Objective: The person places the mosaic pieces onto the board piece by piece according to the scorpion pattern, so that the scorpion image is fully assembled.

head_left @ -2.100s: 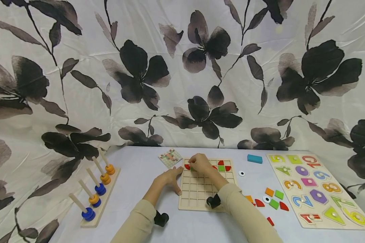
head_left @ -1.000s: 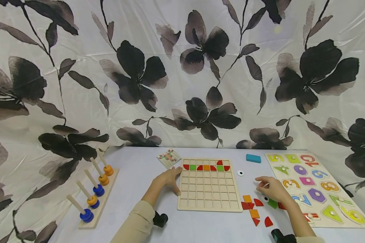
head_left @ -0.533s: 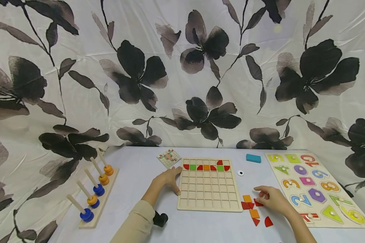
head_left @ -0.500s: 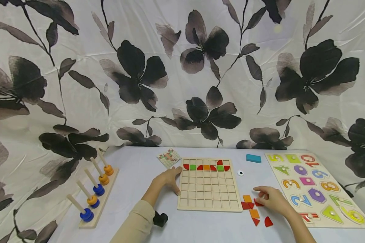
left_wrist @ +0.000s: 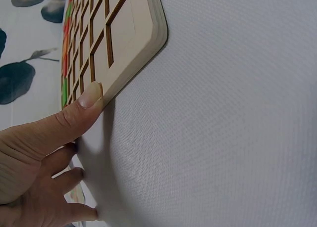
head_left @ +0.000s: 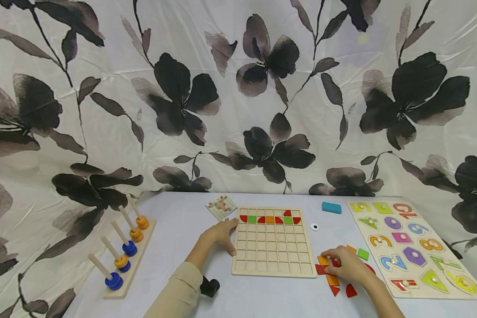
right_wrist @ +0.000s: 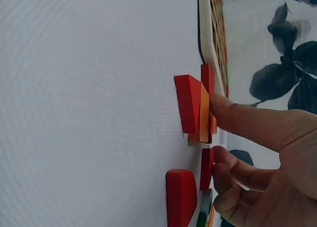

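Note:
A wooden grid board (head_left: 273, 252) lies mid-table, with red, green and orange pieces in its upper cells. My left hand (head_left: 221, 236) touches its left edge, fingers spread; in the left wrist view the thumb (left_wrist: 81, 108) rests on the rim. Right of the board, my right hand (head_left: 347, 263) is low over loose pieces, thumb and fingers apart. Near it lie an orange square (head_left: 332, 280), a red triangle (head_left: 335, 290), a red quarter-circle (head_left: 351, 290) and a green square (head_left: 363, 254). In the right wrist view the thumb touches a red piece (right_wrist: 207, 81); curled fingers meet another red piece (right_wrist: 206, 168).
A patterned card (head_left: 221, 207) lies behind the board's left corner. At left stands a peg stand (head_left: 137, 265) with blue and orange rings. A number puzzle (head_left: 417, 247) lies far right. A blue block (head_left: 331, 207) and a white disc with a dark centre (head_left: 314, 227) sit between.
My right hand has left the board, passed over the right-hand pieces, and come down leftward among the red and orange ones. A green square now shows in the board's upper row. My left hand stays put.

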Available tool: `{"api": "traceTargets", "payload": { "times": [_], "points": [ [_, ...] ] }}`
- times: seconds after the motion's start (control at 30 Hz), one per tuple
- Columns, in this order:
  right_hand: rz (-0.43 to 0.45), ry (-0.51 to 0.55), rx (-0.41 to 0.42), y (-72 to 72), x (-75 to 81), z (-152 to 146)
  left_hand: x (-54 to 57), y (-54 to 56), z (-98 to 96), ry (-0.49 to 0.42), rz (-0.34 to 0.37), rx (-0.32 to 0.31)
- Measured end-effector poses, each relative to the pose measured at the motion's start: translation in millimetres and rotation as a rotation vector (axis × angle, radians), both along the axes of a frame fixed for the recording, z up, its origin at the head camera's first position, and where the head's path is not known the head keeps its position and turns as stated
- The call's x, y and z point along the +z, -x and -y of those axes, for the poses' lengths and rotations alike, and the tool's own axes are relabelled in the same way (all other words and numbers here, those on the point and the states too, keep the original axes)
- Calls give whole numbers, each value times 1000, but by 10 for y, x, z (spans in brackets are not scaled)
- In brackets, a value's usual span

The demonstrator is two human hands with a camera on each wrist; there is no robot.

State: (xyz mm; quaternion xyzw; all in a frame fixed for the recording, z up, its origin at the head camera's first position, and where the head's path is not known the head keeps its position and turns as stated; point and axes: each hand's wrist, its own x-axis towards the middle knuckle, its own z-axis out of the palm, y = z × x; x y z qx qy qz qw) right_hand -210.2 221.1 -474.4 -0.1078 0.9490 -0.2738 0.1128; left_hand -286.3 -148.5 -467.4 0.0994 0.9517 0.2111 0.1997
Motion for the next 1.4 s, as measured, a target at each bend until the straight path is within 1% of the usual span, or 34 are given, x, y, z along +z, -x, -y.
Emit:
{"api": "traceTargets", "payload": {
  "times": [0.1, 0.27, 0.53, 0.6, 0.8, 0.97, 1.07, 1.17, 1.3, 1.4],
  "points": [
    [-12, -5, 7, 7, -13, 9, 7, -10, 2, -3, -2, -1],
    [-18, -14, -16, 17, -32, 26, 17, -16, 1, -1, 1, 3],
    [-24, -47, -38, 36, -33, 24, -5, -25, 2, -1, -6, 8],
    [-44, -56, -37, 36, -31, 21, -10, -25, 0, -3, -8, 6],
    [-154, -58, -17, 21, -58, -9, -12, -20, -7, -18, -3, 8],
    [-168, -11, -44, 13, -53, -136, -20, -12, -5, -26, -5, 6],
    [-181, -9, -74, 2, -40, -250, -15, -15, -4, -25, -7, 0],
    [-211, -4, -82, -30, -30, -344, -8, -25, -4, -25, -3, 5],
    [-196, 42, -71, -97, -25, -382, 3, -31, -4, -17, -2, 6],
    [-137, 59, -73, -147, -26, -340, 12, -29, -4, -14, -3, 4]
  ]
}}
